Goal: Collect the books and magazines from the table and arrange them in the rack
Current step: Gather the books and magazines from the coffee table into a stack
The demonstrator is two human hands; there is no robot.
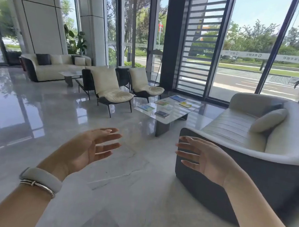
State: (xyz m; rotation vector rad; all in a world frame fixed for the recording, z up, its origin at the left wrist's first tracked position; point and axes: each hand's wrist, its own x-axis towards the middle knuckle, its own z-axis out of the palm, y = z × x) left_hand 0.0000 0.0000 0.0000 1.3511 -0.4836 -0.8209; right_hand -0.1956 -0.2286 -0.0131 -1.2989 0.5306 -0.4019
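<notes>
A low white coffee table (170, 118) stands ahead in a lobby, with several books and magazines lying flat on it. A dark book (161, 114) is at the near edge, a blue-green magazine (146, 107) at the near left, a green one (161, 102) in the middle, a yellow one (185, 104) to the right and a blue one (177, 98) at the far end. My left hand (89, 147) and my right hand (203, 159) are raised in front of me, palms facing each other, fingers spread, holding nothing, well short of the table. No rack is in sight.
A grey and cream sofa (253, 144) stands to the right of the table, its dark end close to my right hand. Two cream armchairs (110, 88) stand at the table's left. Another sofa (55, 65) and small table (70, 75) are at the back left. Polished floor lies between me and the table.
</notes>
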